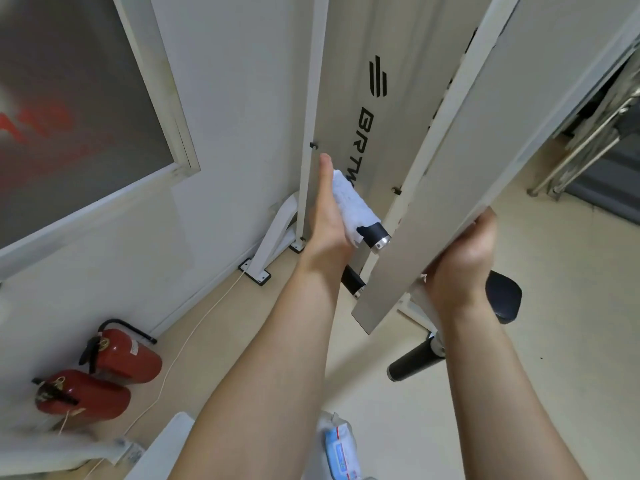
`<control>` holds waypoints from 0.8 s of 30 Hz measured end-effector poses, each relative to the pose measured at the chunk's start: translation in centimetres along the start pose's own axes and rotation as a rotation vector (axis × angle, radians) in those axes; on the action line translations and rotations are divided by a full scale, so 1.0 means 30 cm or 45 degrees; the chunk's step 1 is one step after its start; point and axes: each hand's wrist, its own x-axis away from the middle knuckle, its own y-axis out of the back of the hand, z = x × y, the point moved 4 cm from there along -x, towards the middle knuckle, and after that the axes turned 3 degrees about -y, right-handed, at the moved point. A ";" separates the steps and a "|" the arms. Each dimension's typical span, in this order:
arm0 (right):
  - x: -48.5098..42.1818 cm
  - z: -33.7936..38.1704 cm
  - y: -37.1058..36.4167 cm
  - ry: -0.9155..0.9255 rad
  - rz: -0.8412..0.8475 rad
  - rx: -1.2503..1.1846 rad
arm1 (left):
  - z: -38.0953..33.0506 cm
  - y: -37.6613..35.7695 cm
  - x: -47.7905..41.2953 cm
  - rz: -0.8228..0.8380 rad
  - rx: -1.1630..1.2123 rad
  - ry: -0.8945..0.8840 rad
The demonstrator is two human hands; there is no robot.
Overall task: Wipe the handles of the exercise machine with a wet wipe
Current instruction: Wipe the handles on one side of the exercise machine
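A white wet wipe (349,202) is wrapped around a black handle (375,234) with a chrome end cap on the white exercise machine (349,81). My left hand (327,216) grips the wipe and the handle from the left, thumb pointing up. My right hand (462,261) is raised behind the machine's slanted white arm (460,174), with its fingers curled round the arm's far edge. A second black handle (353,282) shows just below my left wrist.
Two red fire extinguishers (104,375) lie on the floor at the left by the wall. A pack of wet wipes (341,452) sits at the bottom centre. A black roller pad (415,363) and black seat pad (504,299) lie below the arm. A cord (194,341) runs along the floor.
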 end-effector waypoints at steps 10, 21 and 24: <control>-0.016 -0.007 -0.005 0.096 -0.052 -0.044 | 0.012 -0.037 0.014 0.210 0.348 0.070; -0.019 0.001 0.008 0.089 -0.172 -0.027 | -0.026 -0.047 0.004 -0.008 0.153 0.155; -0.019 -0.008 -0.006 0.159 -0.110 0.025 | -0.058 -0.039 -0.028 0.071 0.325 0.062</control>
